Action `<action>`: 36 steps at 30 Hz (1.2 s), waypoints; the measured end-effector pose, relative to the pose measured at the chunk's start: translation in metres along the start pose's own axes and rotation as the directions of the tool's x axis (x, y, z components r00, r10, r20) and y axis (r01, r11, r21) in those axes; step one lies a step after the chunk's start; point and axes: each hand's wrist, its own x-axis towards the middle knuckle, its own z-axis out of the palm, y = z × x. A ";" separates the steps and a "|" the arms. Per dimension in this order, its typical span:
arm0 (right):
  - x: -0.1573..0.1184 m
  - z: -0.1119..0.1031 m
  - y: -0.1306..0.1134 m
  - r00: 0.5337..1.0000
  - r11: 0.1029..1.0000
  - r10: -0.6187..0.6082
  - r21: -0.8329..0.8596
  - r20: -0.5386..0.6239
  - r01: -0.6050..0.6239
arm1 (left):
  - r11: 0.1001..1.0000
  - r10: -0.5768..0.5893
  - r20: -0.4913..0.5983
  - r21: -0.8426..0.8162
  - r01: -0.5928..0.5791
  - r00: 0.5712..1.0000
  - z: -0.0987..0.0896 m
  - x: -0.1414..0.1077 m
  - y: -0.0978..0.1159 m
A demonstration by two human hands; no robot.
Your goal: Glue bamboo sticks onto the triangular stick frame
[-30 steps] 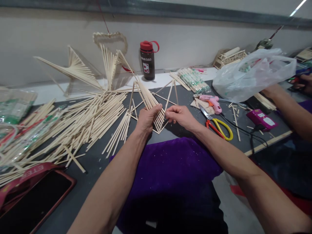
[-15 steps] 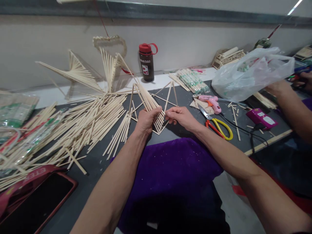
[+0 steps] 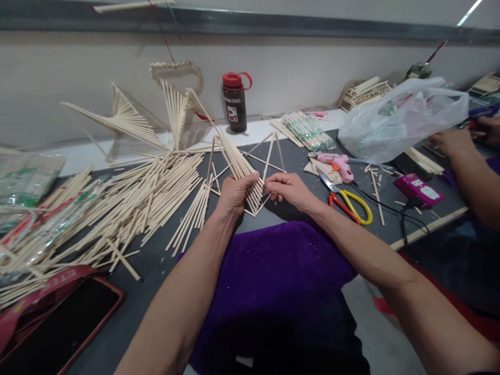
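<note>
A frame of thin wooden sticks (image 3: 238,161) stands in front of me, its sticks fanned in a slanting row with triangular legs on either side. My left hand (image 3: 233,195) is closed around the left edge of this row, thumb on top. On the other side, my right hand (image 3: 287,187) has its fingers bent in a pinch against the lower right edge of the row. Whatever lies between those fingertips is too small to make out. Several loose sticks (image 3: 191,213) lie left of the frame.
A large stick pile (image 3: 156,192) covers the left, near a phone (image 3: 62,328). To the right are scissors (image 3: 346,200), a pink glue gun (image 3: 336,164), a purple power box (image 3: 419,189) and a plastic bag (image 3: 402,120). Behind stands a bottle (image 3: 235,104). A co-worker's hand (image 3: 455,143) is at far right.
My hands and the stick frame keep nearly the same position. The view has shifted slightly, and the co-worker's hand at the far right has moved a little.
</note>
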 end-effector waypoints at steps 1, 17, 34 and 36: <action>0.000 0.000 0.000 1.000 1.000 -0.001 -0.007 0.002 0.001 | 1.000 0.000 0.000 -0.002 0.000 1.000 0.000 0.000 0.000; 0.004 -0.011 0.000 0.969 0.994 -0.096 -0.066 -0.227 0.083 | 0.999 -0.040 -0.004 0.006 0.040 0.999 0.001 -0.002 0.004; 0.005 -0.055 -0.012 0.866 0.930 0.002 0.320 -0.501 0.182 | 0.989 -0.053 0.017 0.138 0.051 0.998 -0.018 -0.012 0.023; 0.007 -0.070 -0.015 0.834 0.900 -0.001 0.364 -0.551 0.241 | 0.965 -0.055 0.035 0.258 0.044 0.998 -0.027 -0.019 0.028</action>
